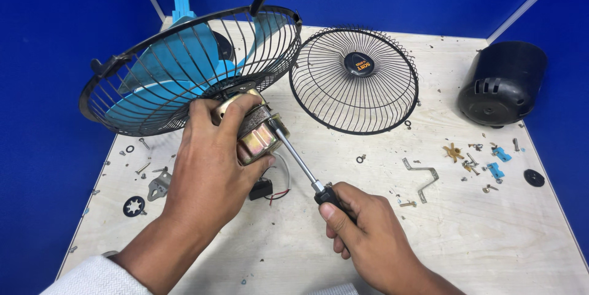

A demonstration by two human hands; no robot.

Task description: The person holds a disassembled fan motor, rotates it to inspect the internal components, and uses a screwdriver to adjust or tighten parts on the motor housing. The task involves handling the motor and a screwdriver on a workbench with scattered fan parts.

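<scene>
**Two hands, one motor, one screwdriver**

Right hand (368, 240), nearest at five o'clock, is clamped on a black-handled steel screwdriver (300, 166) whose tip meets the brass-coloured cylindrical fan motor (257, 132). Left hand (211, 166) is wrapped tight round that motor, under the black wire rear guard with blue blades (184, 68). Bare pale plywood tabletop (466, 233) lies open toward four o'clock; blue walls (49, 56) enclose it.

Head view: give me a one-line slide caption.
Left hand grips fan motor; right hand drives screwdriver into it.
</scene>
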